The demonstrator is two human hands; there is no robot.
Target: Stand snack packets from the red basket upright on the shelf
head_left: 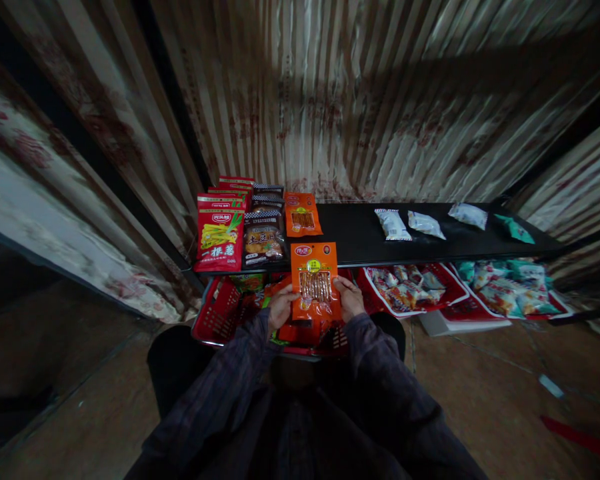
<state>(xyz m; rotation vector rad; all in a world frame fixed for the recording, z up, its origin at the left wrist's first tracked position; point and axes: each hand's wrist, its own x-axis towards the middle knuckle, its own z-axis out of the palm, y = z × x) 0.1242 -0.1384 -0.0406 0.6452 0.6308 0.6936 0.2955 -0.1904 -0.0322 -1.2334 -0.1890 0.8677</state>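
An orange snack packet [314, 280] with a clear window is held upright between my two hands, in front of the black shelf. My left hand [281, 305] grips its left edge, and my right hand [349, 299] grips the right edge. Behind it, another orange packet [301, 215] lies on the shelf. Left of that stand dark brown snack bags [263, 239] in a row, then red snack bags [221, 239] in a row at the shelf's left end. Below my hands is a red basket [219, 313] with orange and green packets, partly hidden by my arms.
The black shelf [350, 250] also bears several small bags, white ones [393, 225] and a green one [515, 229], on its right part. Red baskets of small packets stand beneath, one in the middle [453, 305] and one at right [560, 308]. A striped floral curtain [340, 100] hangs behind.
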